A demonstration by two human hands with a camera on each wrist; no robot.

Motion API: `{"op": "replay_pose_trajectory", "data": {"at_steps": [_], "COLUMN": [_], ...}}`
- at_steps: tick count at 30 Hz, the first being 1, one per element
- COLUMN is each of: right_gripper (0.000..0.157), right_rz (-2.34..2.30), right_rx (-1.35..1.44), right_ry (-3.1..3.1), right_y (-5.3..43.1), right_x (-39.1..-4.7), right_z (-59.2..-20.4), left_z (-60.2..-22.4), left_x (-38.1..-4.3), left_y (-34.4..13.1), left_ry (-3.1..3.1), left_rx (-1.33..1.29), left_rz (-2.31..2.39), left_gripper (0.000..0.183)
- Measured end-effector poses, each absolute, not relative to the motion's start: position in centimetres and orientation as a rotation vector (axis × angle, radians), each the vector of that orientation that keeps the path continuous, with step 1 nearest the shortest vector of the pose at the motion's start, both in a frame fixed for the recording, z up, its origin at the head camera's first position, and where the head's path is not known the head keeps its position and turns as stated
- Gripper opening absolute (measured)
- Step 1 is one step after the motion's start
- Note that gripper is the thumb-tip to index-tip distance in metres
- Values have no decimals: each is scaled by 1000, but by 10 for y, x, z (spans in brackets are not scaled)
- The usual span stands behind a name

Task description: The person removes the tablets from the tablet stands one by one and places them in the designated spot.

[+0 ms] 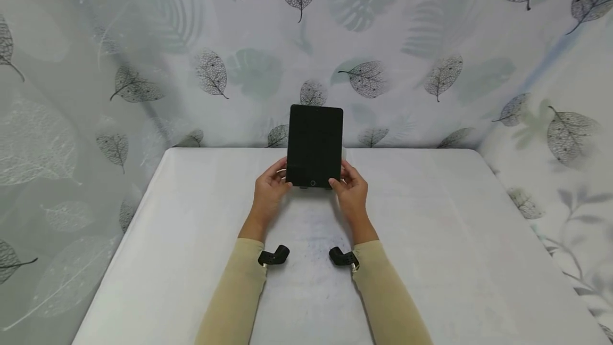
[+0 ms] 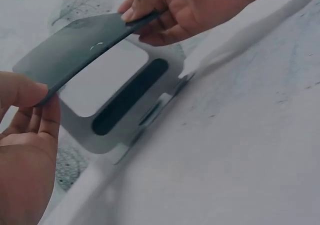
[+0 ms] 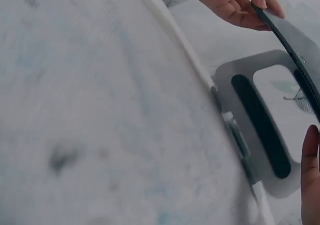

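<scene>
A black tablet [image 1: 314, 145] is held upright, its home button at the bottom edge. My left hand [image 1: 270, 193] pinches its lower left edge, thumb in front and fingers behind. At the lower right edge, my right hand [image 1: 351, 190] pinches it likewise. Behind the tablet, a grey tablet stand [image 2: 107, 144] with a rectangular opening and dark pads shows in the left wrist view. From the right wrist, the tablet [image 3: 295, 55] leans over the stand [image 3: 225, 70], with a gap between their lower edges. The tablet hides most of the stand from the head camera.
A white-covered table [image 1: 201, 281] lies under my arms, its far edge just behind the stand. Leaf-patterned cloth [image 1: 268, 41] hangs behind it and at both sides. Black wrist cameras [image 1: 276, 255] sit on both sleeves.
</scene>
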State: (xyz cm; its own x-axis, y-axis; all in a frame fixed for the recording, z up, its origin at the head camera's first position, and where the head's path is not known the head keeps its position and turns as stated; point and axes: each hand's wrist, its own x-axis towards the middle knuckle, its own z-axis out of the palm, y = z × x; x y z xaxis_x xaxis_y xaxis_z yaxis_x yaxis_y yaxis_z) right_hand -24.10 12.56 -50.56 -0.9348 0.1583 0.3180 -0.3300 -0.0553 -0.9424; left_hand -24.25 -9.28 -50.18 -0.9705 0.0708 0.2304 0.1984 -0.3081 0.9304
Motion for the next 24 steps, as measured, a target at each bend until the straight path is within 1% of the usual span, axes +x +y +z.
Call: {"op": "replay_pose_trajectory", "data": {"at_steps": [5, 12, 19, 24], "right_gripper": [64, 64, 65, 65], "right_rz": [2097, 2147, 2190, 2184], "right_rx": [201, 220, 285, 289], "right_ry": [-1942, -1961, -1984, -2031], "right_y": [122, 113, 96, 83], "right_x": [-241, -239, -240, -240], "right_z": [-493, -479, -465, -455], "left_z": [-488, -468, -450, -439], "left_x": [-241, -235, -233, -232], "left_y": [-104, -119, -142, -162], "left_ry": [-1800, -1704, -1900, -2037], "left_rx": [-392, -444, -343, -325], "left_rz": [-2450, -2563, -2458, -2379], "left_gripper": [71, 80, 85, 88]}}
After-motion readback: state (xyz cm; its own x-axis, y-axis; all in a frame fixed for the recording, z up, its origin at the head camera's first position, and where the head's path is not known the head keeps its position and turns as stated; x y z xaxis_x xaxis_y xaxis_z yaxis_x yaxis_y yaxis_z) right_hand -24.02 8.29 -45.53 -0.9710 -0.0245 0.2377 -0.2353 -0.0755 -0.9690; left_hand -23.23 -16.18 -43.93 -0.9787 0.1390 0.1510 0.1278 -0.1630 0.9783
